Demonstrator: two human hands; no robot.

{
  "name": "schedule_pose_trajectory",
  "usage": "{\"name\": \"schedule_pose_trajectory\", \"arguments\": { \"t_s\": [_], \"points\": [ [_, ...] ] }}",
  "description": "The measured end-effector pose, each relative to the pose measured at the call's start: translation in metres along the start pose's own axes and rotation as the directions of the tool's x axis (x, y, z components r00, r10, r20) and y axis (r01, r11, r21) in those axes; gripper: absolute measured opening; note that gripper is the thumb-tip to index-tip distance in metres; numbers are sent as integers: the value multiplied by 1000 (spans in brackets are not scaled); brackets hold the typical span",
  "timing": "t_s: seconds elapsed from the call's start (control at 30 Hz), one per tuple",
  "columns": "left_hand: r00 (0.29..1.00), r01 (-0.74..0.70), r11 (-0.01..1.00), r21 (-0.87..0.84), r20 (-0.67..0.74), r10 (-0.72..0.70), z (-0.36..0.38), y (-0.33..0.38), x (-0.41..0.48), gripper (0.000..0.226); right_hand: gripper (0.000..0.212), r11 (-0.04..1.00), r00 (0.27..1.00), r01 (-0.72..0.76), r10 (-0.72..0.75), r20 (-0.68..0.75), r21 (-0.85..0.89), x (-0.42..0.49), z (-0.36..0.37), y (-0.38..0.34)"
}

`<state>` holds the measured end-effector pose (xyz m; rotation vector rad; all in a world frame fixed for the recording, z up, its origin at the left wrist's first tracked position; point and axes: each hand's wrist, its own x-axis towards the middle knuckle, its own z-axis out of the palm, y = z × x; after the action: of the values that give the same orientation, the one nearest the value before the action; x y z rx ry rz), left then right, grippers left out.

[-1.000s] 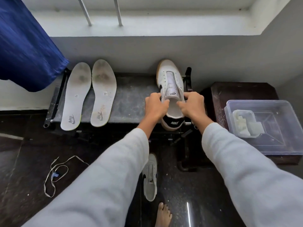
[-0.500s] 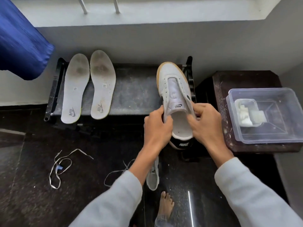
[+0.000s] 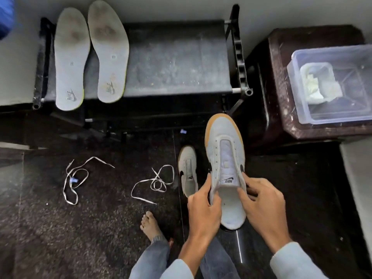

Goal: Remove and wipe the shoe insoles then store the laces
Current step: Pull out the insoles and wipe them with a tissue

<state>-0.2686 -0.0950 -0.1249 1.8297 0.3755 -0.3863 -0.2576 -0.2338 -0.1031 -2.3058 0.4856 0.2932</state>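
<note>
A white sneaker (image 3: 223, 150) with a tan sole and no laces hangs above the floor, toe pointing away. My left hand (image 3: 203, 208) grips its left collar and my right hand (image 3: 261, 206) grips its right collar. The second white sneaker (image 3: 188, 168) lies on the dark floor just left of the held one. Two worn grey insoles (image 3: 72, 57) (image 3: 109, 49) lie side by side on the left end of the black shoe rack (image 3: 175, 61). Two loose white laces (image 3: 74, 178) (image 3: 155, 182) lie tangled on the floor to the left.
A clear plastic box (image 3: 334, 85) holding a crumpled white cloth (image 3: 318, 85) sits on a dark brown stool (image 3: 281, 77) at the right. My bare foot (image 3: 151, 226) stands on the floor below the laces. A pale wall runs behind the rack.
Both hands have lifted the sneaker off the right end of the rack and brought it down and towards me, over the floor. The view has tilted downward.
</note>
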Motion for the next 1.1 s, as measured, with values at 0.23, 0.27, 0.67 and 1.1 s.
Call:
{"name": "schedule_pose_trajectory", "arguments": {
  "t_s": [0.23, 0.27, 0.67, 1.1],
  "points": [
    [990, 118, 993, 31, 73, -120, 47, -129, 55, 56, 29, 993, 993, -114, 113, 46, 31, 40, 103, 107],
    [990, 120, 993, 25, 77, -121, 55, -148, 68, 55, 29, 992, 991, -124, 123, 49, 24, 51, 121, 123],
    [962, 177, 951, 254, 158, -221, 120, -330, 193, 54, 31, 976, 980, -136, 157, 119, -168, 152, 276, 263],
    [968, 191, 932, 306, 101, -232, 152, -396, 209, 49, 18, 971, 974, -148, 175, 140, -186, 162, 304, 286]
  ]
}}
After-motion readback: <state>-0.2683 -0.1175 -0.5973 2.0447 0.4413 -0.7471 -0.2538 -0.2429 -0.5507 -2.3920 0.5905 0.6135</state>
